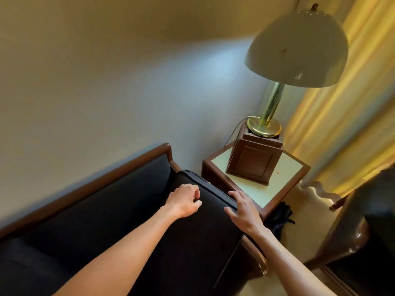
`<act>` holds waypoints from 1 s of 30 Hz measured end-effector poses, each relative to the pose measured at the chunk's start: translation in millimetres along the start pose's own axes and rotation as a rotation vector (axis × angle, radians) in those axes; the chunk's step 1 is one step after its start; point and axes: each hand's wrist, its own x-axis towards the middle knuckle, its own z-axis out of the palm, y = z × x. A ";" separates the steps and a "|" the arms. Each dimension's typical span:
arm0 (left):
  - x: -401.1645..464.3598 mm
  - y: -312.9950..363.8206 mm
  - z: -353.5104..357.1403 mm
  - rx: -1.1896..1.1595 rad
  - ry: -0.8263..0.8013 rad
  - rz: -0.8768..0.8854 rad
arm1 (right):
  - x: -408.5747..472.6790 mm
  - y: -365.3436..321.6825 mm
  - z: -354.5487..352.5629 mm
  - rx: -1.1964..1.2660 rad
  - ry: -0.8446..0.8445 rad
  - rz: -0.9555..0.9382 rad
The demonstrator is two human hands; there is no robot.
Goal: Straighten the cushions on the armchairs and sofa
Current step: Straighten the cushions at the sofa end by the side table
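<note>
While propped upright, cushion (pixel 205 212) edge runs wall-to-front; right hand (pixel 243 210) touching.

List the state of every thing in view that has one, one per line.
cushion: stood on edge against the sofa's arm
left hand: fingers curled, over the cushion, gripping nothing visible
right hand: fingers spread, resting on the cushion's edge
lamp: upright on a wooden box, looks unlit
curtain: drawn

Against the pale wall (pixel 106 82), a small wooden side table (pixel 284 184) with a light top; on it a dark wooden box (pixel 253 160), bearing a brass lamp (pixel 271 107) with a domed white shade. Yellow curtains (pixel 350 124) at right; a dark bag (pixel 280 218) on the floor just beside the table.
</note>
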 end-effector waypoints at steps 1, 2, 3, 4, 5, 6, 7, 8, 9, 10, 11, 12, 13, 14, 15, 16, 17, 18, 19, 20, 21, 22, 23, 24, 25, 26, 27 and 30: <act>12.0 8.3 8.4 0.011 -0.026 0.008 | 1.3 13.3 2.1 0.033 0.008 0.045; 25.8 15.8 17.9 0.025 -0.048 0.020 | 4.9 28.3 5.2 0.060 0.007 0.093; 38.4 21.8 26.7 0.049 -0.068 0.033 | 8.2 41.0 7.9 0.085 -0.005 0.143; 50.8 26.1 35.0 0.077 -0.085 0.050 | 12.0 52.8 10.8 0.114 -0.023 0.185; 63.1 29.6 43.8 0.100 -0.100 0.066 | 16.1 65.0 15.4 0.143 -0.049 0.226; 74.5 31.1 51.5 0.127 -0.111 0.083 | 19.6 74.4 19.0 0.172 -0.079 0.251; 84.8 32.0 58.0 0.164 -0.127 0.106 | 22.9 81.9 23.2 0.205 -0.120 0.279; 95.0 32.3 64.6 0.218 -0.156 0.133 | 26.2 88.9 28.2 0.234 -0.160 0.297; 104.5 32.2 70.1 0.285 -0.198 0.158 | 30.0 94.4 33.6 0.254 -0.200 0.314; 114.0 30.9 75.3 0.354 -0.248 0.176 | 33.9 98.9 38.7 0.271 -0.236 0.330; 121.5 29.7 79.2 0.413 -0.296 0.189 | 38.0 101.8 42.9 0.299 -0.265 0.352; 127.7 27.7 83.6 0.451 -0.337 0.194 | 42.1 104.3 47.8 0.338 -0.289 0.381; 131.5 25.4 87.8 0.463 -0.367 0.191 | 44.3 105.2 52.0 0.378 -0.299 0.409; 132.9 22.5 92.0 0.457 -0.388 0.183 | 44.7 105.6 55.8 0.406 -0.288 0.429; 131.8 19.4 95.8 0.451 -0.401 0.175 | 43.9 106.0 58.9 0.422 -0.256 0.438; 128.4 15.9 99.1 0.457 -0.408 0.174 | 41.3 106.7 61.0 0.438 -0.213 0.433; 123.5 12.8 101.5 0.476 -0.408 0.182 | 36.9 107.6 62.9 0.460 -0.172 0.420; 118.6 9.3 103.2 0.494 -0.399 0.198 | 30.8 108.0 63.6 0.483 -0.141 0.402; 114.1 7.0 103.1 0.509 -0.391 0.219 | 23.9 107.2 63.3 0.503 -0.126 0.388; 111.1 6.2 102.0 0.529 -0.386 0.244 | 17.0 106.1 62.2 0.515 -0.120 0.374; 109.4 7.4 99.3 0.557 -0.382 0.273 | 10.9 104.7 61.3 0.517 -0.120 0.355; 109.3 10.4 95.6 0.591 -0.379 0.301 | 5.4 102.1 60.5 0.513 -0.120 0.329; 109.4 14.5 90.9 0.626 -0.378 0.325 | 0.0 98.3 59.8 0.511 -0.118 0.300; 109.8 18.3 85.8 0.659 -0.385 0.343 | -4.8 92.8 59.3 0.511 -0.114 0.267; 110.2 21.3 80.1 0.695 -0.404 0.354 | -8.9 85.8 59.0 0.510 -0.108 0.234; 108.9 21.4 74.8 0.733 -0.431 0.364 | -13.7 77.5 59.2 0.510 -0.103 0.200; 107.8 19.5 70.1 0.769 -0.460 0.377 | -18.1 70.0 59.4 0.512 -0.094 0.169; 94.6 2.1 58.5 0.771 -0.529 0.417 | -33.9 48.8 59.8 0.518 -0.071 0.069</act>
